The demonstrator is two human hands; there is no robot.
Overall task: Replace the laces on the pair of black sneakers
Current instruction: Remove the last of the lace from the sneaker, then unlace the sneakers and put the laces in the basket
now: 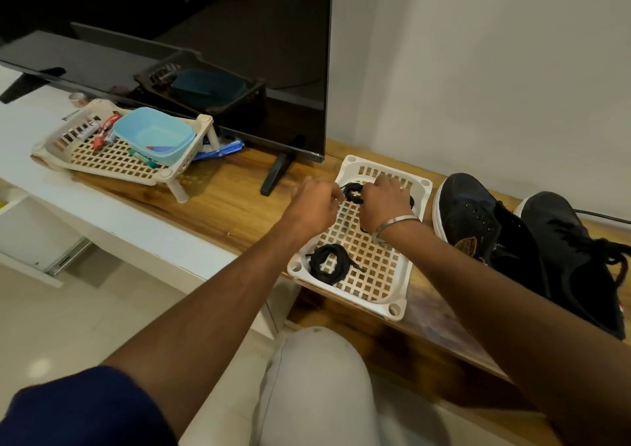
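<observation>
— On the far end of the white tray (403, 285), what are you doing?
— I'm pinching a coiled black lace (353, 194) with my left hand (312, 208) and right hand (384, 203).
— Progress?
— Early, I'm judging: second coil (329, 264) is waiting near; left sneaker (478, 223) is showing bare eyelets, right sneaker (573, 251) is keeping its lace.

A dark television (164, 35) fills the upper left of the frame, its black foot (276, 174) standing on the wooden shelf (225, 199). At the left, in front of the screen, a cream lattice rack (112, 162) on short legs holds a light blue tub (155, 135) and some small packets (102, 131). A roll of tape (78, 99) sits behind it. A white wall (478, 70) fills the upper right.
</observation>
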